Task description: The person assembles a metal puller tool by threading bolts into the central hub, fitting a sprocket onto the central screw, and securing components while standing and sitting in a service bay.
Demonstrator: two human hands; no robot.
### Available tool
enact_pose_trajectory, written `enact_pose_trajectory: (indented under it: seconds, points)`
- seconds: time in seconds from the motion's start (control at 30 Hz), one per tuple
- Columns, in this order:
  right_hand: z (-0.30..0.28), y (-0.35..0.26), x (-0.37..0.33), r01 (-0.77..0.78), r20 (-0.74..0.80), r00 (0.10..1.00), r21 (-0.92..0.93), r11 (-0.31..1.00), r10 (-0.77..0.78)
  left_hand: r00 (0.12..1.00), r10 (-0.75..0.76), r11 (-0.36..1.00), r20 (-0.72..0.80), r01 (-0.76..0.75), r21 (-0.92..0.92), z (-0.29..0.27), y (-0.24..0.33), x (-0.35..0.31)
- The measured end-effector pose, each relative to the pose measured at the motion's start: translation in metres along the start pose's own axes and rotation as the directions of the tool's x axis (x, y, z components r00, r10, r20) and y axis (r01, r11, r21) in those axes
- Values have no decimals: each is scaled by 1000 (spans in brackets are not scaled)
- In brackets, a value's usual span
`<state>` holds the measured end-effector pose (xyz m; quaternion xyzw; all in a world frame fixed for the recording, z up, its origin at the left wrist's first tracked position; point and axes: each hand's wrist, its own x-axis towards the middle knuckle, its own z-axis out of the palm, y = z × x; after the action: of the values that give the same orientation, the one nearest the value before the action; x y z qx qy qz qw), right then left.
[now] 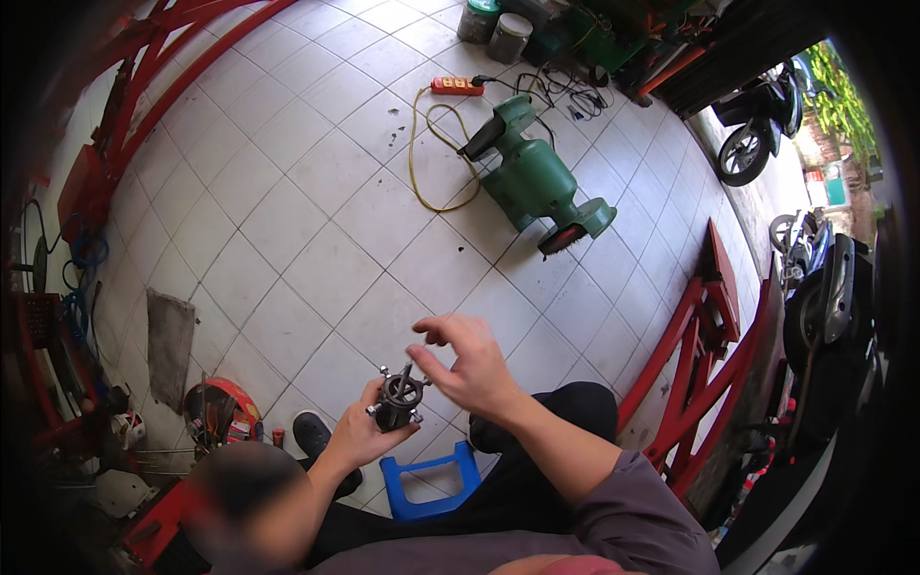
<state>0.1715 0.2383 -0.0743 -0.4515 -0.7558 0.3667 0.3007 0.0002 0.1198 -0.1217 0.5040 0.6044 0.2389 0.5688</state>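
My left hand [362, 443] is wrapped around a dark, round metal part [395, 412]. Several shiny bolts stick out around its ring-shaped top, and a thin rod stands up out of its opening. Just above and to the right of it is my right hand [464, 356]. Its thumb and fingers are bent but apart, with nothing visible between them. The thumb tip is close to the rod's upper end; I cannot tell whether they touch. Below the metal part, a blue plastic stool [433, 484] stands on the floor between my legs.
A green bench grinder [541, 177] lies ahead on the white tiles, beside a red power strip [457, 86] with a yellow cord. Red steel frames [685, 383] flank both sides. A red bowl of tools [222, 412] and a grey slab [171, 347] are at left. Motorbikes [752, 149] stand right.
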Motion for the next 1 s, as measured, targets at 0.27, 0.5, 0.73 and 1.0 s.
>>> enact_pose_trajectory:
  seconds: [0.27,0.5,0.73,1.0]
  points:
    - [-54,37,-47,-543,7,839,-52,838,544,995,-101,994,-14,101,42,-22,74,-5]
    - [-303,-179,-36,-561,89,822,-43,827,562,987,-129,989,100,135,-60,-49,389,-79]
    - [-472,-230,48,-389,-153,907,61,919,393,999,-46,946,6,45,-322,-36,543,-54]
    - [-520,-209,182,-366,158,915,-68,928,372,993,57,968,-102,-81,-239,-58,598,61]
